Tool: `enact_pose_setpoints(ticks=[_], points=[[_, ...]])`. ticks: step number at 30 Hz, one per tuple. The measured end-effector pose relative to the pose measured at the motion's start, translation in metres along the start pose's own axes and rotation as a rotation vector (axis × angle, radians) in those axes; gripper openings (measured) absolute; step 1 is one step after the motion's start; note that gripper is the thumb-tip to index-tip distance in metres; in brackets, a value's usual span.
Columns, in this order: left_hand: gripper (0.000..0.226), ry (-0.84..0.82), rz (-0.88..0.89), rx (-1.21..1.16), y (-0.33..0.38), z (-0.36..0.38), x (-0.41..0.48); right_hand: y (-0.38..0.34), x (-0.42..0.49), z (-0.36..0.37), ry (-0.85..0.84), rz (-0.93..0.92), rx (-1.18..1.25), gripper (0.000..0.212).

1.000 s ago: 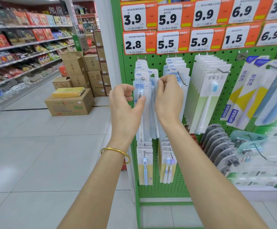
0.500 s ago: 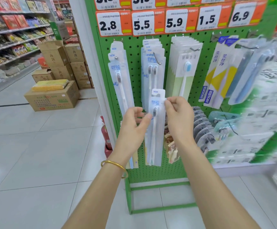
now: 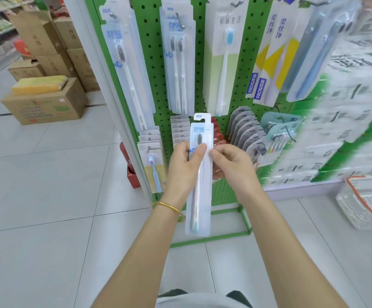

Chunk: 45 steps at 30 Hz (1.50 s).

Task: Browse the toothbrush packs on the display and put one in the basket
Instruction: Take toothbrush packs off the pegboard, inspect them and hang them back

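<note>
So the toothbrush pack (image 3: 199, 174) is off the pegboard display (image 3: 156, 52) and held upright in front of it, hang tab at 12 o'clock and handle end at 6. The left hand (image 3: 184, 172) grips it about a third of the way down, thumb across the front and fingers curled behind. The right hand (image 3: 231, 167) pinches the right edge at the same height. My guess is it weighs next to nothing: 1 brush in a long thin clear blister, a bit bendy lengthwise and slick on the face. I'd hold it by the side edges or wrapped round the middle, not by the flimsy hang tab. The basket (image 3: 354, 207) sits on the floor at about 4 o'clock from the pack, well apart from it.
</note>
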<state>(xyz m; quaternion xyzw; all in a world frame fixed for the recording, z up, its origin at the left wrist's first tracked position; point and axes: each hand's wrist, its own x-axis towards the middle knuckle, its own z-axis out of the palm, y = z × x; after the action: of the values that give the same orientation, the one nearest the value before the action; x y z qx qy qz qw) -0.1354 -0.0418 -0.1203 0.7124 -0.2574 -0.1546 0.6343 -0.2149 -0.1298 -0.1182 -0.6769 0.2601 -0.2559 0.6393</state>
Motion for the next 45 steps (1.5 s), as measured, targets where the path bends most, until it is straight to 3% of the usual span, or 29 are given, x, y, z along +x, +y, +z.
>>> enact_pose_setpoints(ticks=[5, 9, 15, 19, 26, 29, 33, 35, 38, 45], points=[[0.013, -0.083, -0.018, 0.027, -0.014, 0.004, -0.008, 0.01, -0.002, 0.0, 0.05, 0.052, 0.07, 0.021], [0.029, -0.255, 0.033, 0.075, -0.029, -0.002, -0.019, 0.016, 0.001, -0.001, 0.137, 0.096, 0.118, 0.023], [0.059, -0.455, 0.024, 0.351, -0.045, -0.015, -0.035, 0.024, 0.007, -0.001, 0.259, 0.171, 0.135, 0.021], [0.089, -0.392, 0.138, 0.766, -0.043, -0.017, -0.046, 0.027, 0.012, -0.001, 0.339, 0.202, 0.194, 0.017], [0.09, -0.386, 0.192, 0.976, -0.043, -0.014, -0.049, 0.029, 0.012, 0.002, 0.347, 0.191, 0.193, 0.016], [0.083, -0.433, 0.112, 0.921, -0.038, -0.015, -0.047, 0.028, 0.009, 0.001, 0.303, 0.183, 0.287, 0.014], [0.074, -0.529, -0.05, 0.592, -0.036, -0.019, -0.046, 0.028, 0.006, 0.001, 0.121, 0.165, 0.395, 0.007], [0.065, -0.558, -0.098, 0.399, -0.036, -0.022, -0.046, 0.03, 0.006, 0.003, 0.126, 0.166, 0.363, 0.004], [0.058, -0.586, -0.177, 0.215, -0.038, -0.024, -0.047, 0.032, 0.007, 0.004, 0.185, 0.193, 0.31, 0.017], [0.014, -0.514, -0.326, -0.055, -0.035, -0.023, -0.047, 0.026, 0.006, 0.001, 0.049, 0.169, 0.287, 0.009]])
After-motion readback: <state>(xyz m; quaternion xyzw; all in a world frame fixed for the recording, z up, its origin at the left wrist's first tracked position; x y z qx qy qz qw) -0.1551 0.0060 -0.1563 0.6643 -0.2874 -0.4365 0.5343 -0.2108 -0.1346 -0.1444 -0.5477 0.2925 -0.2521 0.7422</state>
